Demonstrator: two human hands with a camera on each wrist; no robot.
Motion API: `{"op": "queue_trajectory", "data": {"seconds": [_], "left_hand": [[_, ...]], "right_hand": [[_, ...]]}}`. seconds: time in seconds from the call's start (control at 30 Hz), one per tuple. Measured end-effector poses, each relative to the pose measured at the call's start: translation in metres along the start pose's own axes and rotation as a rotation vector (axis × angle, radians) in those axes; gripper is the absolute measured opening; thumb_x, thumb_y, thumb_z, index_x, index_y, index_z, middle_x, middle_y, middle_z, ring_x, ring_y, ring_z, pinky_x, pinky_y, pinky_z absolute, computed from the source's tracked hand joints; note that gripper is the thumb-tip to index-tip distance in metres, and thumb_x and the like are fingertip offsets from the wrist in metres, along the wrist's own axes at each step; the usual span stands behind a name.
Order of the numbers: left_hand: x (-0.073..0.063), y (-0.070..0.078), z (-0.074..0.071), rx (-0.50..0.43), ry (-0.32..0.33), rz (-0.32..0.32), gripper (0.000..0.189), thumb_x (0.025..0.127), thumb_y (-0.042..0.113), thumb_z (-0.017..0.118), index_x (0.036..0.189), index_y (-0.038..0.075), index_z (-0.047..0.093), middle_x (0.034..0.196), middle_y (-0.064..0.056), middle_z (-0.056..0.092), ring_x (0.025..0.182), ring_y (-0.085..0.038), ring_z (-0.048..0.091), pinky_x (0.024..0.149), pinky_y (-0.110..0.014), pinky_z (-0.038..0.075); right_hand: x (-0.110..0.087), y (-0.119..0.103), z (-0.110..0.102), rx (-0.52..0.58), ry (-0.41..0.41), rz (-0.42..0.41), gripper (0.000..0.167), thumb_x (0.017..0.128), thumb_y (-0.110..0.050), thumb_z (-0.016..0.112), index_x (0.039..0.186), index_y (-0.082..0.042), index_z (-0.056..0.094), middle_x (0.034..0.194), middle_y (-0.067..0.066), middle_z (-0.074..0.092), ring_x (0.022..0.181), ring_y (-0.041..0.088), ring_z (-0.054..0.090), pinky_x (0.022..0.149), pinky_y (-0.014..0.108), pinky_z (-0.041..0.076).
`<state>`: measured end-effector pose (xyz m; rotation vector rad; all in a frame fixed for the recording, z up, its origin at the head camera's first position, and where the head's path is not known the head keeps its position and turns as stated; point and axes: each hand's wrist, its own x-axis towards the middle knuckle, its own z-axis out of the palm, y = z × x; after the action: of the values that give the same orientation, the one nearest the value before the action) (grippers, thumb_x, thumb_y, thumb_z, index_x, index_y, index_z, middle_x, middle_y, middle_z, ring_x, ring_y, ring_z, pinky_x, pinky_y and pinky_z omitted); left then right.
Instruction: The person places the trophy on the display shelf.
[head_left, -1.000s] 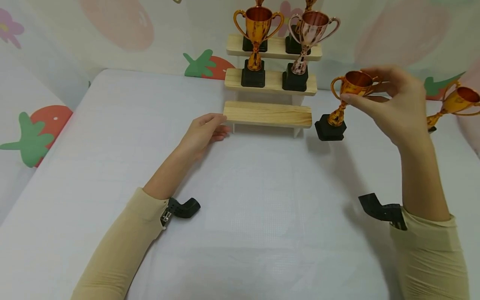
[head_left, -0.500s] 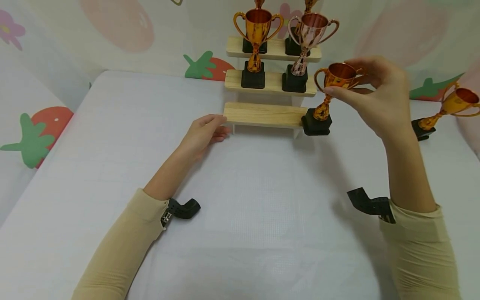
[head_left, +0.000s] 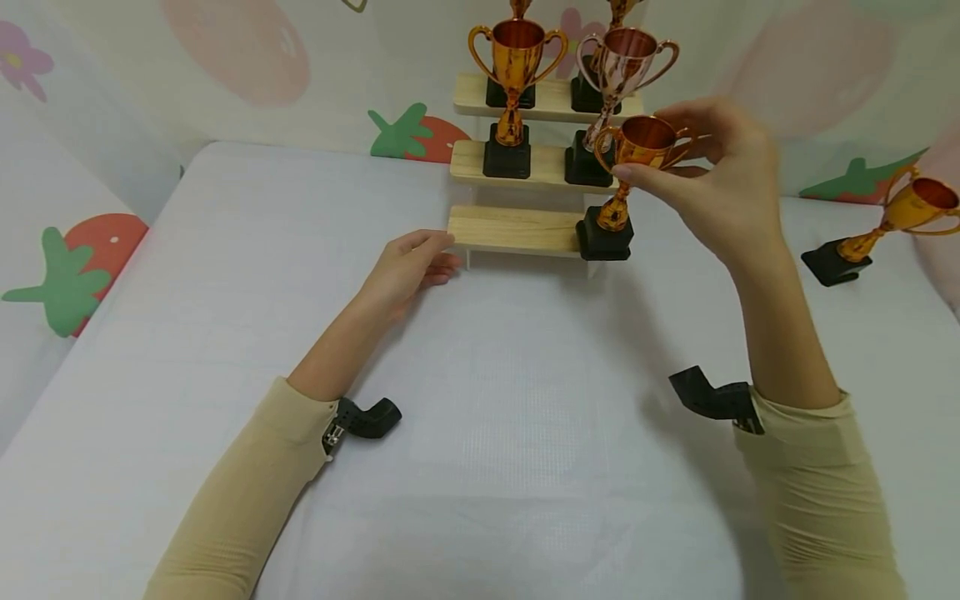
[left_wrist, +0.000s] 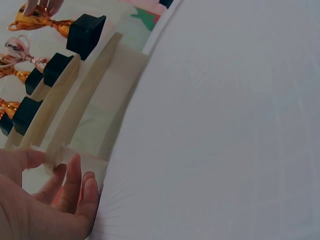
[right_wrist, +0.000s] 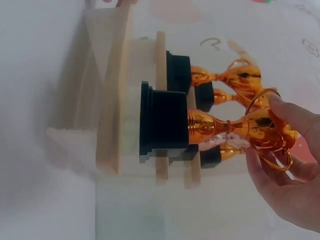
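Note:
My right hand (head_left: 720, 179) grips a copper-gold trophy cup (head_left: 613, 204) by its bowl. The trophy's black base (right_wrist: 167, 120) hangs just over the right end of the bottom step in the right wrist view. My left hand (head_left: 408, 271) pinches the left end of that bottom step, thumb above and fingers beneath. The step belongs to a tiered wooden display stand (head_left: 517, 227). On its middle step stand a gold trophy (head_left: 513, 100) at left and a rose-pink trophy (head_left: 618, 71) at right, partly covered by the held one. Further trophies stand on the top step, their upper parts cut off.
Another gold trophy (head_left: 892, 221) leans at the far right of the white-covered table (head_left: 487, 433). A wall cloth with strawberry and flower prints (head_left: 247, 58) hangs behind the stand. A black wrist mount (head_left: 716, 396) juts from my right sleeve, another (head_left: 367, 417) from the left.
My right hand has carried the trophy leftward from beside the stand to above the bottom step's right end. The left hand has stayed at the step's left end.

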<state>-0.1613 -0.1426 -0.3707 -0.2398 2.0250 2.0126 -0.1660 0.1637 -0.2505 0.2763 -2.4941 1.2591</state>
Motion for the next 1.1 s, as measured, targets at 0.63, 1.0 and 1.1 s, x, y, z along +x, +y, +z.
{"op": "queue_trajectory", "data": {"seconds": [0.63, 1.0, 1.1], "left_hand": [[0.000, 0.000, 0.000, 0.006, -0.005, -0.002, 0.042, 0.112, 0.023, 0.053, 0.144, -0.003, 0.057, 0.091, 0.004, 0.069, 0.089, -0.010, 0.064, 0.080, -0.015, 0.054], [-0.001, 0.001, 0.000, -0.002, -0.003, -0.004, 0.042, 0.112, 0.023, 0.052, 0.144, -0.004, 0.056, 0.091, 0.004, 0.069, 0.089, -0.009, 0.065, 0.079, -0.015, 0.055], [-0.001, 0.001, 0.001, -0.009, -0.003, -0.006, 0.042, 0.112, 0.022, 0.052, 0.145, -0.004, 0.056, 0.090, 0.004, 0.069, 0.088, -0.009, 0.065, 0.079, -0.015, 0.055]], "right_hand": [[0.008, -0.017, 0.033, 0.036, -0.042, -0.042, 0.055, 0.087, -0.017, 0.090, 0.132, 0.000, 0.062, 0.126, 0.011, 0.068, 0.091, 0.003, 0.058, 0.087, 0.019, 0.053], [0.010, -0.025, 0.051, 0.103, -0.055, -0.029, 0.051, 0.085, -0.016, 0.091, 0.126, -0.002, 0.065, 0.125, 0.013, 0.068, 0.105, 0.009, 0.056, 0.084, 0.020, 0.050], [0.010, -0.027, 0.055, 0.105, -0.061, -0.030, 0.051, 0.086, -0.016, 0.091, 0.127, -0.002, 0.064, 0.126, 0.013, 0.068, 0.105, 0.010, 0.056, 0.083, 0.019, 0.050]]}}
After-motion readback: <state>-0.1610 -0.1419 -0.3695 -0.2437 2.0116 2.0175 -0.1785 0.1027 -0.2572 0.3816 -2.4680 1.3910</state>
